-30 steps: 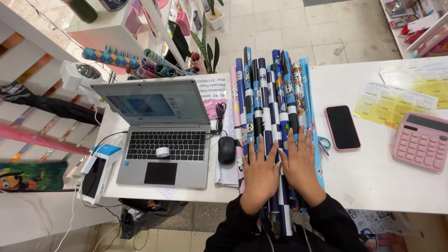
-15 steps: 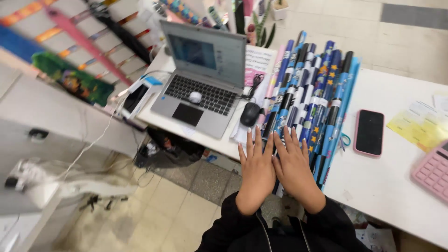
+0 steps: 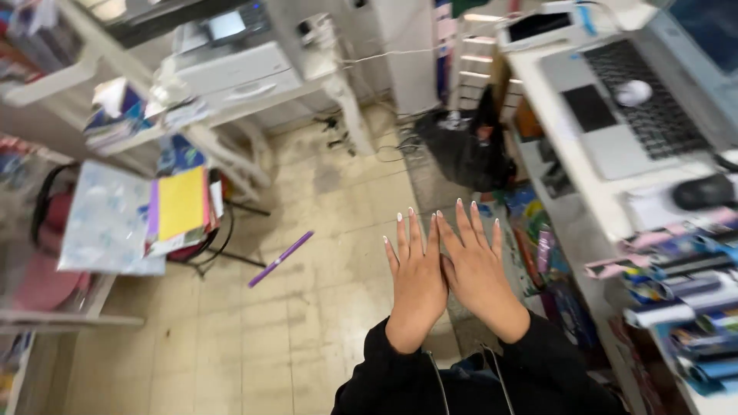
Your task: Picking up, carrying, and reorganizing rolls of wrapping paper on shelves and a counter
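The fingers [image 3: 407, 238] of both hands are stretched out straight and close together, with pale nails at the tips. They hold nothing. The left hand [image 3: 417, 280] and the right hand [image 3: 478, 277] are flat, palms down, side by side and touching along the edge. They hang in the air over the tiled floor [image 3: 307, 307], not on any surface. Black sleeves [image 3: 538, 369] cover both arms.

The things closest to the hands are the rolls of wrapping paper [image 3: 684, 307], blue and patterned, lying in a pile on the white table [image 3: 592, 200] at the right. They are near the right hand but apart from it.

Farther along that table sits an open laptop [image 3: 615, 115] with a small white thing on its keys, and a black mouse [image 3: 703, 190] beside the rolls. A black bag [image 3: 461, 146] sits on the floor by the table.

On the floor to the left lies a purple stick [image 3: 280, 259], well apart from the hands. Farther left, a chair [image 3: 207, 246] holds yellow and pale blue sheets [image 3: 181, 204]. A printer [image 3: 231, 58] stands on a far shelf.
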